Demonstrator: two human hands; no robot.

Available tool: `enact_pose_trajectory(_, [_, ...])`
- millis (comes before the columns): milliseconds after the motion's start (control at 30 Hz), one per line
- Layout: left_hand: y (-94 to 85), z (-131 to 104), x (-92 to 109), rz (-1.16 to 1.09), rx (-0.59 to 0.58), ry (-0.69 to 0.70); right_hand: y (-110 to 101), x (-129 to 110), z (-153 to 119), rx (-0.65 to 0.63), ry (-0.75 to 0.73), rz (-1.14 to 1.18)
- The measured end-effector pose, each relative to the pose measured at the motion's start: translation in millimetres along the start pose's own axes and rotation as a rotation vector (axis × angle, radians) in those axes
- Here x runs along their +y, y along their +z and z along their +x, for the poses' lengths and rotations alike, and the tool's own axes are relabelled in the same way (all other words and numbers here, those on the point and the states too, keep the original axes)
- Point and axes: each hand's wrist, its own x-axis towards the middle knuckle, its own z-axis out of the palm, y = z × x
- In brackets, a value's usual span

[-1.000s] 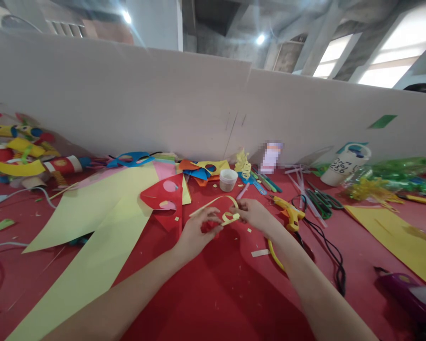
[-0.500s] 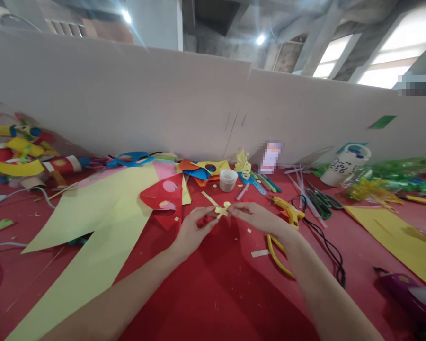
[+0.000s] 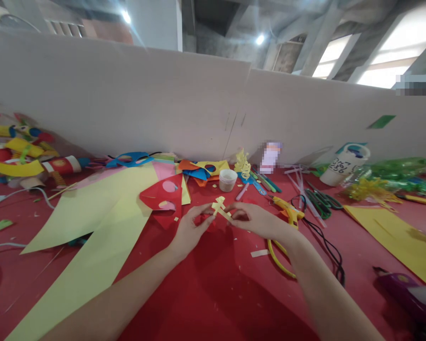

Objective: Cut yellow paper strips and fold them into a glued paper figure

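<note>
Left hand (image 3: 190,227) and right hand (image 3: 253,219), fingers closed, pinch the yellow paper strip (image 3: 220,207) between them above the red surface (image 3: 216,284). The long loop seen a second ago is now folded into a compact cross; folding appears well advanced.

We see a table (image 3: 213,293) covered in red, backed by a white partition. On it, pale yellow paper sheets (image 3: 92,227) lie at left, a red cut-out sheet (image 3: 163,196) beside them. A small white cup (image 3: 228,179) stands far centre; a yellow glue gun (image 3: 287,210) and green scissors (image 3: 321,201) lie right, a darker yellow sheet (image 3: 394,237) beyond.
</note>
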Motion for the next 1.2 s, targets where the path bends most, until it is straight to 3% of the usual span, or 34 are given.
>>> enact_pose_trajectory(133, [0.1, 0, 1, -0.008, 0.047, -0.016, 1, -8, -6, 0.043, 0.008, -0.051])
enact_pose_trajectory(367, [-0.3, 1, 1, 0.029, 0.06, -0.003, 0, -28, -11, -0.107, -0.117, -0.241])
enact_pose_trajectory(633, [-1.4, 0, 0, 0.016, 0.054, -0.019, -9, -28, -17, -0.212, -0.041, -0.152])
enact_pose_trajectory(900, [-1.7, 0, 2, 0.06, -0.057, 0.083, 9, -52, -21, -0.053, -0.126, -0.157])
enact_pose_trajectory(1033, [-0.1, -2, -4, 0.01, -0.156, 0.156, 26, -61, -17, 0.041, -0.208, -0.392])
enact_pose_trajectory(1200, [6.2, -7, -1, 0.035, -0.143, 0.146, 29, -67, -14, 0.239, -0.257, -0.662])
